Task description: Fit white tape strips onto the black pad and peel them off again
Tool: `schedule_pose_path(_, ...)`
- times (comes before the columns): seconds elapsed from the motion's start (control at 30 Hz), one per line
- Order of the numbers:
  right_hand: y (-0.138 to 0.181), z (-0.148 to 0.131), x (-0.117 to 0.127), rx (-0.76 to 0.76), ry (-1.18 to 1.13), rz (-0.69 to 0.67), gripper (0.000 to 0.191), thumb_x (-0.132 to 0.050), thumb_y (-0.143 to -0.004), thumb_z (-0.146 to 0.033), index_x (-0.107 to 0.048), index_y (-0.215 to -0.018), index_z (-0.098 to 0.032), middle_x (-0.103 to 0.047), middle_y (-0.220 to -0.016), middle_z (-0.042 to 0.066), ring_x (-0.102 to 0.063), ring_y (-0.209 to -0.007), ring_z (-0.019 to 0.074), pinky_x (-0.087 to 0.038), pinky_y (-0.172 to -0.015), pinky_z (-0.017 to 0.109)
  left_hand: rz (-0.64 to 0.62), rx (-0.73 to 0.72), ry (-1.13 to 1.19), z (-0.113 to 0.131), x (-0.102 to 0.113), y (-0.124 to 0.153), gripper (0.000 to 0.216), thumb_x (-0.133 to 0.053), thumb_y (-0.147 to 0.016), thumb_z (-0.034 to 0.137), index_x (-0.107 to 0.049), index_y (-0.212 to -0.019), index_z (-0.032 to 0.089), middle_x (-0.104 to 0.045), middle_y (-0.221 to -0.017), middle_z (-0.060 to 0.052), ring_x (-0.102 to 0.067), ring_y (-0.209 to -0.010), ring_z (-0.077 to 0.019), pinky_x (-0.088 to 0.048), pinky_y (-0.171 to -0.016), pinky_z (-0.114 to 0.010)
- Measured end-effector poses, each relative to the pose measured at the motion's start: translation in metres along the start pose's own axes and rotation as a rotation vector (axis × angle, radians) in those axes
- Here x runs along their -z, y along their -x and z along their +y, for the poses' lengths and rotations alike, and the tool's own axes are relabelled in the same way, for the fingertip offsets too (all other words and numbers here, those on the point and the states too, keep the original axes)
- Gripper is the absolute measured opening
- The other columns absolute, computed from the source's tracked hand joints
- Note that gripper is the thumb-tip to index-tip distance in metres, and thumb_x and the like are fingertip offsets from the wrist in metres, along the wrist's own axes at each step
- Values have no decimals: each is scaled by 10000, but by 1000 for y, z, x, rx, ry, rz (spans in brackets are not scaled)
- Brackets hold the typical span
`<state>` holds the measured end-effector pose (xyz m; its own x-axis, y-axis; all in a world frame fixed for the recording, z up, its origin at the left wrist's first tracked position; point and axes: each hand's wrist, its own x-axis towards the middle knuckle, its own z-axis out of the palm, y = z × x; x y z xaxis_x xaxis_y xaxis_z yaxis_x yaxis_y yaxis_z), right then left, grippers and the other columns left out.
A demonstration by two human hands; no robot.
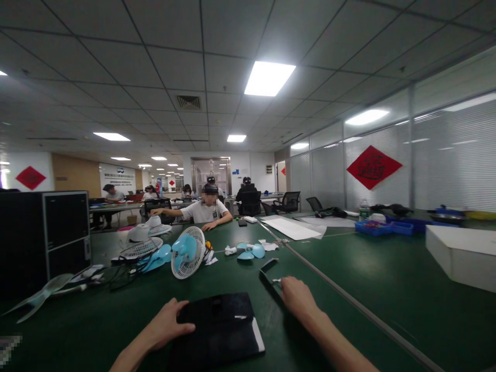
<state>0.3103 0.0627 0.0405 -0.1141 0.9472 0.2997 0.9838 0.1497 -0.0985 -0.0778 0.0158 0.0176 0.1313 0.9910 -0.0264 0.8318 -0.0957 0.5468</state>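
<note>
The green worktop (372, 258) is the largest thing in reach, and a metal seam crosses it at the right. On its left part stands a black computer tower (23, 243). In front of the person, close to the near edge of the view, lies the flat black case (217, 333), with a white edge on its right side. Beyond it, a white fan guard (195, 261) with blue blades stands tilted; as I judge, it could roll if it is bumped, because its rim is round. The left hand (168, 323) is at the left side of the case, its thumb spread well apart from the other fingers; I cannot tell if they pinch the edge or only rest there. If they only rest, the case could turn under a one-sided push. The right hand (298, 294), with fingers curled in, has hold of the near part of a thin dark strip (269, 263), right of the case and apart from it. The strip looks slender, so uneven pressure might bend it, or a loose hold might let it slip. Its fingertips are mostly hidden.
</note>
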Motion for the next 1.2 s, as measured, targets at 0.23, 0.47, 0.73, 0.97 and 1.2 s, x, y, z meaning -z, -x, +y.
schedule_pose_path(0.23,0,23,28,-67,-174,366,188,-441,-807,-199,-614,-738,-170,-655,-777,80,-610,-709,196,-375,-629,280,15,22,41,-5,-1,-2,949,-647,-599,636,-428,-1366,122,-521,-1241,-151,-538,-1064,-279,-431,-893,-335)
schedule_pose_path(0.47,6,8,38,47,-905,504,242,-535,-777,-377,-649,-823,-167,-645,-749,39,-561,-676,179,-405,-628,280,341,-77,59,-24,2,-20,662,-469,-763,609,-570,-1211,133,-601,-979,-81,-579,-920,-225,-440,-863,-339)
schedule_pose_path(0.73,20,-24,36,90,-1603,-218,207,-717,-620,-313,-643,-717,-147,-526,-541,-52,-405,-471,70,-241,-456,206,618,-175,339,8,20,-8,552,-402,-801,623,-664,-1027,193,-657,-1084,-71,-565,-1018,-230,-449,-827,-300)
schedule_pose_path(0.97,26,-49,14,62,-1645,-610,178,-718,-587,-209,-674,-731,-114,-607,-611,-20,-508,-517,79,-319,-501,198,23,-166,568,46,17,20,706,-362,-782,729,-678,-909,111,-626,-710,-26,-458,-549,-91,-326,-488,-212)
schedule_pose_path(1.2,27,-58,-4,27,-1557,-635,156,-679,-643,-210,-685,-772,-123,-609,-650,-12,-521,-560,81,-366,-551,198,-123,-95,528,45,11,23,487,-637,-671,596,-632,-734,113,-481,-557,55,-389,-475,-56,-275,-427,-185)
